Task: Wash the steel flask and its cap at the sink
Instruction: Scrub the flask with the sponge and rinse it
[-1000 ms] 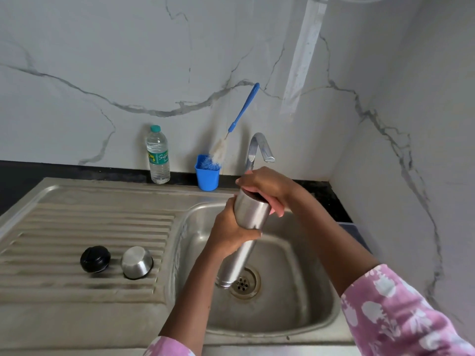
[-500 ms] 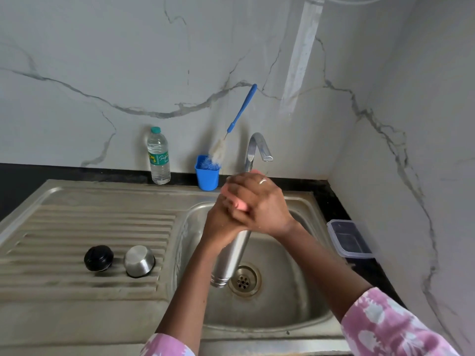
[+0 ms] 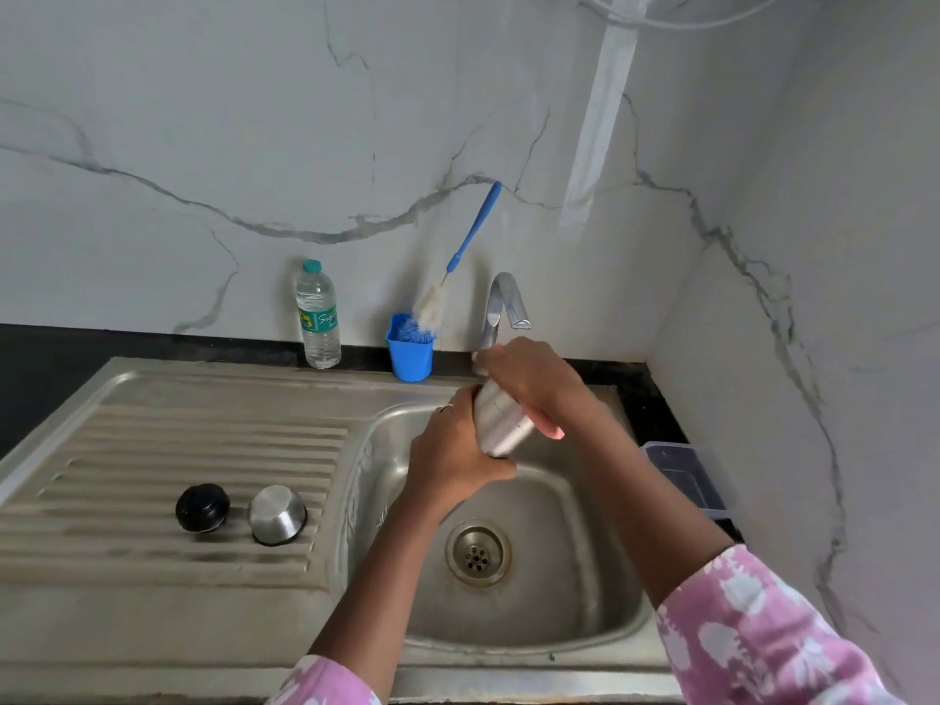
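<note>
Over the sink basin point(image 3: 585, 577) I hold the steel flask point(image 3: 501, 422) tilted, its rounded lower end towards me. My left hand point(image 3: 452, 452) grips its body from the left. My right hand point(image 3: 531, 384) wraps over its far end, just below the tap spout, and hides that end. A black cap point(image 3: 203, 507) and a steel cup-shaped cap point(image 3: 277, 513) lie side by side on the ribbed drainboard point(image 3: 152, 450), apart from both hands.
The tap point(image 3: 501, 305) stands behind the basin; no water stream is visible. A blue cup point(image 3: 410, 356) holding a bottle brush point(image 3: 470, 241) and a plastic water bottle point(image 3: 318, 318) stand at the wall. A plastic container point(image 3: 686, 475) sits right of the sink. The drain point(image 3: 478, 552) is uncovered.
The flask hung down into the basin, held at its top by both hands. It is now lifted and tipped up, and my right hand has shifted over its far end.
</note>
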